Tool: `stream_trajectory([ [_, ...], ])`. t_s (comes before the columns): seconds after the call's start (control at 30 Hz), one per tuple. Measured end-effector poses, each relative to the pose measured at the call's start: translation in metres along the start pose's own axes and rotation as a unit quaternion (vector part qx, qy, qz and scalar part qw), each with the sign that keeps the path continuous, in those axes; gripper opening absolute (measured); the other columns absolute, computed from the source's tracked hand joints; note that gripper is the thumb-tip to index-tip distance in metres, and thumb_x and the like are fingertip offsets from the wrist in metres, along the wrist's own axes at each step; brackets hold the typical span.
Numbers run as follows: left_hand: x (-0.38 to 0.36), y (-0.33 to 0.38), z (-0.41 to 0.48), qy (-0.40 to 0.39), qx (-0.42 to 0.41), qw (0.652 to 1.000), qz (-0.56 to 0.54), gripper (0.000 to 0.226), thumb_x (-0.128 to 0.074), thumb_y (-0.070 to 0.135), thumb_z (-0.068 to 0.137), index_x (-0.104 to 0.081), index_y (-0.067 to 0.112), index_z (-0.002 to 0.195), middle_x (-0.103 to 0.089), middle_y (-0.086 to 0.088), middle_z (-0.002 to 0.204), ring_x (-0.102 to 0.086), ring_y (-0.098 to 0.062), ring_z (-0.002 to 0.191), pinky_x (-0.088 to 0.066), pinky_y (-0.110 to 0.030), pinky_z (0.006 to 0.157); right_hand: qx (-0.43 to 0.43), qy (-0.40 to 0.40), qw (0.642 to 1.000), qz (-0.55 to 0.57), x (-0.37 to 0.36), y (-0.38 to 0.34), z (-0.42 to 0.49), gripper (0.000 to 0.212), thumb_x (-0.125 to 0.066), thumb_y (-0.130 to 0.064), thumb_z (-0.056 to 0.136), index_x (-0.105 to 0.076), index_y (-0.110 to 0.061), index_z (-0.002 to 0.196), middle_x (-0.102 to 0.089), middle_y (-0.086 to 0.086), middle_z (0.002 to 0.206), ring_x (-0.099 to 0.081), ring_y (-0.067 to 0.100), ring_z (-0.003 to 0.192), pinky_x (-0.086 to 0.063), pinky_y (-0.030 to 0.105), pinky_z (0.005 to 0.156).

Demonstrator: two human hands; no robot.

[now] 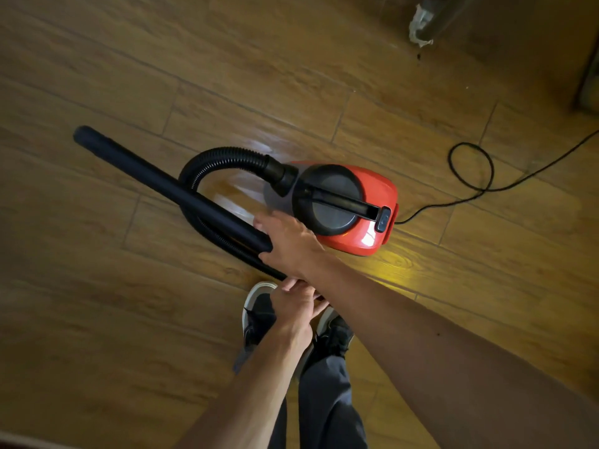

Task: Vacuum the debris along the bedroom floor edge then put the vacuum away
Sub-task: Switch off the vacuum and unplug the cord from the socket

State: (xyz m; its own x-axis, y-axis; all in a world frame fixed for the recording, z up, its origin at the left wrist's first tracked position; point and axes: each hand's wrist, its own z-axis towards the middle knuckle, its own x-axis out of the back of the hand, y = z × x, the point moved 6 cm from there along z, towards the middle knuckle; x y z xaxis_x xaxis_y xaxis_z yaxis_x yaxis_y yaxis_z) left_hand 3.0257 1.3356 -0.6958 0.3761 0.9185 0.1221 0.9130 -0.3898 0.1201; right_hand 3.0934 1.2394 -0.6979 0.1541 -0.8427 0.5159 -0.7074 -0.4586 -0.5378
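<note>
Over the wood-plank floor [97,286], my right grip [285,244] is clamped round the near end of the smooth rigid black tube [155,176]. My left grip [296,301] is curled tight on the ribbed hose [220,157] just below. The glossy red vacuum [376,186] sits on the floor beside my right grip, and its thin cord [470,170] loops behind.

Dim room, and the floor [97,286] was dark toward every corner. A warm yellow patch glowed right of centre, white glare streaked the boards mid-frame, a highlight sat on the red vacuum [372,186]. Plank lines bowed at the edges; upper right was smeared soft.
</note>
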Motion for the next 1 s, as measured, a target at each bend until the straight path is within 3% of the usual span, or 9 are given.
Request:
stream_trajectory([
  [0.07,0.000,-0.001,0.000,-0.015,0.002,1.000,-0.007,0.022,-0.047,-0.004,0.096,-0.057,0.015,0.094,-0.062,-0.027,0.124,-0.058,-0.048,0.112,-0.051,-0.045,0.090,0.009,0.003,1.000,0.004,-0.002,0.000,0.001,0.042,-0.071,-0.017,0.082,-0.052,-0.018,0.119,-0.053,0.006,0.118,-0.050,0.026,0.109,-0.048,0.042,0.088],
  [0.13,0.001,-0.003,0.003,-0.034,0.004,0.999,-0.027,0.023,-0.056,0.000,0.093,-0.060,0.021,0.087,-0.068,-0.013,0.114,-0.067,-0.027,0.091,-0.058,-0.037,0.076,0.014,0.006,1.000,0.006,-0.001,0.000,0.001,0.040,-0.072,-0.017,0.080,-0.053,-0.018,0.116,-0.053,0.005,0.114,-0.053,0.025,0.104,-0.049,0.041,0.084],
  [0.23,0.001,-0.007,0.008,-0.054,-0.004,0.998,-0.033,0.018,-0.067,0.005,0.088,-0.066,0.021,0.097,-0.071,-0.007,0.109,-0.067,-0.022,0.104,-0.057,-0.036,0.075,0.009,0.002,1.000,0.023,0.001,0.004,0.002,0.040,-0.073,-0.019,0.079,-0.053,-0.019,0.114,-0.054,0.003,0.107,-0.055,0.025,0.097,-0.050,0.041,0.081],
  [0.4,0.000,-0.006,0.008,-0.049,-0.014,0.997,-0.054,0.019,-0.075,0.005,0.081,-0.065,0.022,0.082,-0.070,0.004,0.085,-0.063,-0.022,0.106,-0.053,-0.044,0.093,-0.007,-0.014,0.998,0.055,0.010,0.006,0.007,0.041,-0.074,-0.020,0.080,-0.051,-0.022,0.113,-0.057,0.001,0.098,-0.057,0.020,0.085,-0.043,0.028,0.063],
  [0.5,-0.002,-0.011,0.013,-0.049,-0.016,0.996,-0.072,0.017,-0.077,0.008,0.080,-0.067,0.021,0.087,-0.072,0.003,0.088,-0.064,-0.021,0.105,-0.055,-0.040,0.087,-0.003,-0.033,0.997,0.069,0.011,0.006,0.007,0.039,-0.074,-0.018,0.080,-0.048,-0.025,0.109,-0.058,0.001,0.095,-0.054,0.012,0.075,-0.035,0.021,0.056],
  [0.6,-0.004,-0.020,0.015,-0.056,-0.012,0.993,-0.106,0.020,-0.078,0.008,0.079,-0.069,0.019,0.093,-0.074,-0.002,0.094,-0.065,-0.021,0.105,-0.055,-0.032,0.076,0.021,-0.052,0.996,0.062,0.008,0.008,0.007,0.039,-0.075,-0.018,0.079,-0.049,-0.022,0.107,-0.056,0.000,0.095,-0.053,0.015,0.076,-0.037,0.024,0.059],
  [0.73,-0.009,-0.036,0.017,-0.037,-0.017,0.988,-0.152,0.029,-0.076,0.004,0.080,-0.067,0.012,0.106,-0.073,-0.003,0.095,-0.065,-0.020,0.100,-0.053,-0.036,0.083,0.069,-0.072,0.994,0.045,0.002,0.011,0.002,0.040,-0.076,-0.017,0.078,-0.049,-0.015,0.108,-0.055,0.004,0.097,-0.055,0.024,0.083,-0.047,0.037,0.070],
  [0.87,-0.019,-0.057,0.021,-0.002,-0.063,0.986,-0.155,0.021,-0.076,0.000,0.078,-0.067,0.016,0.088,-0.072,-0.002,0.089,-0.065,-0.021,0.095,-0.053,-0.037,0.080,0.119,-0.078,0.989,0.047,0.003,0.022,-0.016,0.040,-0.075,-0.017,0.077,-0.045,-0.016,0.105,-0.051,0.003,0.096,-0.051,0.021,0.083,-0.046,0.038,0.070],
  [1.0,-0.025,-0.070,0.016,0.053,-0.208,0.972,-0.093,0.016,-0.084,0.005,0.068,-0.070,0.011,0.074,-0.073,-0.016,0.085,-0.067,-0.025,0.084,-0.054,-0.049,0.085,0.126,-0.043,0.986,0.098,0.022,0.041,-0.049,0.042,-0.076,-0.018,0.077,-0.047,-0.016,0.107,-0.056,0.001,0.097,-0.055,0.015,0.084,-0.049,0.033,0.072],
])
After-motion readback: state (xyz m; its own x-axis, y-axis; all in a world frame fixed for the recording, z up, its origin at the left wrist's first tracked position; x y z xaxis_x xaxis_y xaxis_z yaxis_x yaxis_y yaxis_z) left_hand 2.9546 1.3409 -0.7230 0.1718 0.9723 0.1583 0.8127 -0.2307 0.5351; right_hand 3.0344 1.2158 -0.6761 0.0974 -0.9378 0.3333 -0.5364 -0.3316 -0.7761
